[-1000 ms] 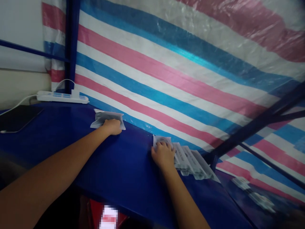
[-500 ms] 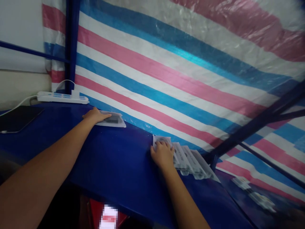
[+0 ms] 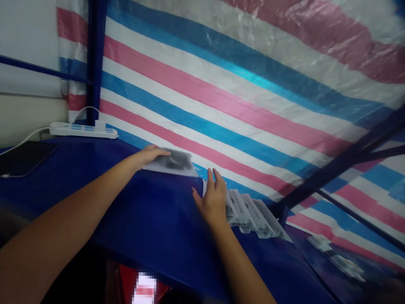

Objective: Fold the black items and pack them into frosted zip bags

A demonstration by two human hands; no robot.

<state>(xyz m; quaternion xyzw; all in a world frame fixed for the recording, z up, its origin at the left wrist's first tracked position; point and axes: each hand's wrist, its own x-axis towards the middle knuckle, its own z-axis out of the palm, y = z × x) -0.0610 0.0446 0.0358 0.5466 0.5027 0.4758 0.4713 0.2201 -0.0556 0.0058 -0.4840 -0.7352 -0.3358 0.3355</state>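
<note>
My left hand (image 3: 152,155) grips the left end of a frosted plastic packet (image 3: 182,162) with something dark inside. The thumb lies on top, and the packet is just above or on the blue table near the striped sheet. My right hand (image 3: 214,198) is open, fingers spread and pointing away from me, between that packet and a row of packets. Several similar frosted packets (image 3: 249,213) overlap in this row, with dark lettering on some. The leftmost one is partly hidden behind my right hand.
The blue table (image 3: 152,215) ends against a red, white and blue striped sheet (image 3: 202,97). A white power strip (image 3: 84,130) and a dark tablet (image 3: 27,157) with a cable lie at the left. White items (image 3: 335,255) lie at the far right, by a blue metal bar (image 3: 335,158).
My left hand has moved right with the packet, toward the row. My right hand has lifted off the leftmost packet and spread its fingers. The row has stayed put.
</note>
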